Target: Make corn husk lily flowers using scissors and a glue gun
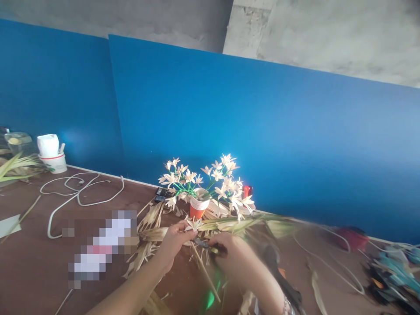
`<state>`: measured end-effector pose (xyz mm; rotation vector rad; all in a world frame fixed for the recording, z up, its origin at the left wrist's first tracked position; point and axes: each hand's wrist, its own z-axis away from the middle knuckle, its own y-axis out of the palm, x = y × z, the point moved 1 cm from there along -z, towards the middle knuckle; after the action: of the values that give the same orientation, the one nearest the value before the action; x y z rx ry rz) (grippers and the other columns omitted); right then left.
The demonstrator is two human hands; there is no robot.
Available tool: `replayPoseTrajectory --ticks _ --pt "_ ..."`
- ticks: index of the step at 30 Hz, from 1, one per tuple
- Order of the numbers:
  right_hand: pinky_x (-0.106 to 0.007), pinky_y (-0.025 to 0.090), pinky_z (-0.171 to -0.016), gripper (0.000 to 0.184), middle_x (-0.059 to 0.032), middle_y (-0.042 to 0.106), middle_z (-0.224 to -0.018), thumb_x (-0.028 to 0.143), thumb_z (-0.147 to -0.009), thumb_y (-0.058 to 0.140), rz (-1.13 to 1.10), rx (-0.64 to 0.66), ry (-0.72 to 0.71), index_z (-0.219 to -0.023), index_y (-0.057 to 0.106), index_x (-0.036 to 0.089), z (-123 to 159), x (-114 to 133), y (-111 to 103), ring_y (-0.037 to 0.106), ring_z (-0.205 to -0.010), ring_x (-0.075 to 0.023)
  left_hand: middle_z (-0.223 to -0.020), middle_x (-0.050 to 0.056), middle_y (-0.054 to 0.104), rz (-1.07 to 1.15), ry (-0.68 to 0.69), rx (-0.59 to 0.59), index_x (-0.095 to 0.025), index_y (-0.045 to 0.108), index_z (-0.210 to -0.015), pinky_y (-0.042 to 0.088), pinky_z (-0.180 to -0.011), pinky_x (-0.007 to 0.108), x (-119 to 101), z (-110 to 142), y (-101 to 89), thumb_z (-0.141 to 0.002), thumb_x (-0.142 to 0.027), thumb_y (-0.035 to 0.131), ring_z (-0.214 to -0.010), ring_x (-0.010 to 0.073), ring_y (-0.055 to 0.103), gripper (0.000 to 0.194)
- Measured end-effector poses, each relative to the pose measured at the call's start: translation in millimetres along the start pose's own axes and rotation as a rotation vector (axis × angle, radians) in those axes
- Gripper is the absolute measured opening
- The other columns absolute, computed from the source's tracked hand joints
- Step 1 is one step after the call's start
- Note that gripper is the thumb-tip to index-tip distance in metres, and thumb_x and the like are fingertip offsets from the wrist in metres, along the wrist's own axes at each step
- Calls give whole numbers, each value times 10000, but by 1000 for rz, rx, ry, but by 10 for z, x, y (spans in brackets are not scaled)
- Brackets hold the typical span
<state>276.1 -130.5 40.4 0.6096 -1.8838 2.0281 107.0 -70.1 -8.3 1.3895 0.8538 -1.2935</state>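
My left hand (175, 243) is closed, pinching a pale husk flower (194, 224) between thumb and fingers. Close beside it, my right hand (226, 247) is wrapped round a small metal-tipped hand tool (202, 243) with a yellowish part; blur hides whether it is scissors or pliers. The tool's tip points at the underside of the flower. Just beyond both hands stands a white and orange paper cup (198, 208), with green-stemmed husk flowers (223, 175) spreading out of it to both sides. A thin dry stalk (205, 271) slants below my hands.
Dry husks (152, 218) lie around the cup. A white cable (83, 192) loops across the brown table (138, 297) at left, near a white tub (55, 162). A blue panel (229, 109) rises behind. Dark and teal items (393, 271) crowd the right edge.
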Motion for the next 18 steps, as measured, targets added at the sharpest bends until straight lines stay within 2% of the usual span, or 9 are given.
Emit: replayPoseTrajectory --ticks 4,7,11,14,18 --pt "-226 333 -599 370 2 680 -788 86 -599 457 23 30 13 -851 675 247 2 -18 -16 577 -725 -160 -730 13 632 -6 16 5 -178 654 -644 418 -744 273 28 -30 -20 -620 -312 699 -764 189 571 143" --pt "-235 317 -573 308 -20 677 -765 86 -599 480 123 28 91 -804 667 220 -21 -113 -2 578 -692 -166 -813 38 639 -54 68 -6 -173 641 -632 428 -764 293 58 -67 -35 -620 -316 694 -843 225 582 153" --pt "-256 315 -542 229 -71 689 -757 87 -619 516 278 18 200 -783 646 181 -56 -220 102 609 -685 -206 -977 92 618 -170 250 -39 -173 626 -598 422 -841 340 83 -77 -49 -640 -287 670 -997 282 553 129" --pt "-275 339 -549 191 -111 706 -777 90 -627 556 359 43 225 -766 661 169 -55 -156 190 639 -702 -245 -962 88 606 -258 380 -22 -182 612 -606 407 -886 356 83 -39 -47 -661 -202 634 -989 263 554 62" --pt "-296 379 -582 153 -128 709 -780 111 -660 571 417 73 245 -743 687 168 -58 -14 250 652 -711 -263 -960 66 598 -353 521 26 -195 582 -632 404 -905 361 84 10 -38 -679 -114 579 -989 231 553 94"
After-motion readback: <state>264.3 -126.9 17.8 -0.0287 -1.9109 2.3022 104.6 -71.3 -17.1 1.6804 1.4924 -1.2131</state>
